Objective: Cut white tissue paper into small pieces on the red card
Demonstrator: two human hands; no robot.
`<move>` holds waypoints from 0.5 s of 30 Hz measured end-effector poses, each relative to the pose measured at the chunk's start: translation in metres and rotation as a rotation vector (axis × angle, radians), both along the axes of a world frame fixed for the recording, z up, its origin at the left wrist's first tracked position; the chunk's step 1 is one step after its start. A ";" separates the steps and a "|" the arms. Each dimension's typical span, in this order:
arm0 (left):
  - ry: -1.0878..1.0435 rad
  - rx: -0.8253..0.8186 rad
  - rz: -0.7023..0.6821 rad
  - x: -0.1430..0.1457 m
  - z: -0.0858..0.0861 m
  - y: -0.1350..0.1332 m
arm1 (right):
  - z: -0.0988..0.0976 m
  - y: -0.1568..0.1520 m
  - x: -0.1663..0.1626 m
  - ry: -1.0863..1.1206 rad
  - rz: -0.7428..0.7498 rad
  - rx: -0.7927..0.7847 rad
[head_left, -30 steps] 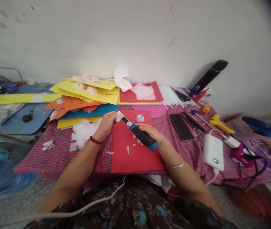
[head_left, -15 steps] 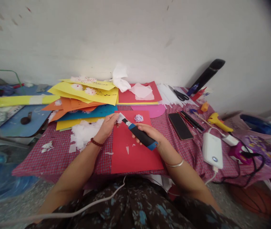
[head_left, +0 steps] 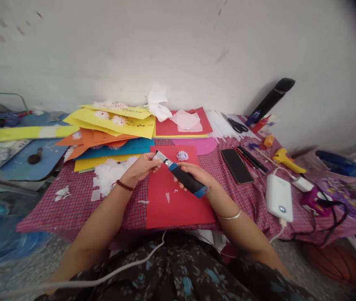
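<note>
My right hand (head_left: 197, 175) is wrapped around a long tool with a black-and-blue handle (head_left: 186, 179) and a silver collar. Its narrow head points up and left toward my left hand (head_left: 143, 166), whose fingers pinch a small white paper piece (head_left: 158, 156) at that tip. Fingers and paper hide the tool's exact end. Below both hands lies a red sheet (head_left: 178, 209) with a white-and-purple paper pompom (head_left: 182, 155) near its top and a few white paper scraps (head_left: 167, 197) on it.
Left of the sheet are white tissue pieces (head_left: 105, 177) and stacked coloured cards (head_left: 115, 121). To the right lie a phone (head_left: 237, 166), pens (head_left: 253, 159), scissors (head_left: 238, 125), a yellow glue gun (head_left: 287, 159) and a white power bank (head_left: 278, 196) with cables.
My left hand has shifted slightly down, and its fingers have changed position around the paper at the tool's tip. My right hand and the tool hold nearly still.
</note>
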State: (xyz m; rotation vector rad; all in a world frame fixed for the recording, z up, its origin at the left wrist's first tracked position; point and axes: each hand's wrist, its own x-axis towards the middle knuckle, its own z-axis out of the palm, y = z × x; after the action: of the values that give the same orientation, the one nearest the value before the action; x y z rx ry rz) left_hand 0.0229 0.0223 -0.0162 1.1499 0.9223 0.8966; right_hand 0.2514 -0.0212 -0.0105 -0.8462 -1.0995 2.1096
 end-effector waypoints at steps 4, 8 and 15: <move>0.018 -0.011 -0.057 -0.001 -0.003 0.001 | -0.002 0.001 0.000 -0.004 0.021 -0.010; 0.036 -0.015 -0.096 -0.005 0.000 0.003 | -0.004 0.003 0.003 -0.025 0.047 0.001; 0.072 -0.031 -0.143 -0.021 0.007 0.007 | -0.001 0.003 0.006 -0.022 0.078 0.014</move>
State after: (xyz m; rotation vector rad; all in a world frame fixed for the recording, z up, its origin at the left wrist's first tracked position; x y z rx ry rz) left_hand 0.0022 0.0294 -0.0093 1.2113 0.8973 0.7271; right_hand 0.2573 -0.0178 -0.0118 -0.8346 -1.1749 2.1578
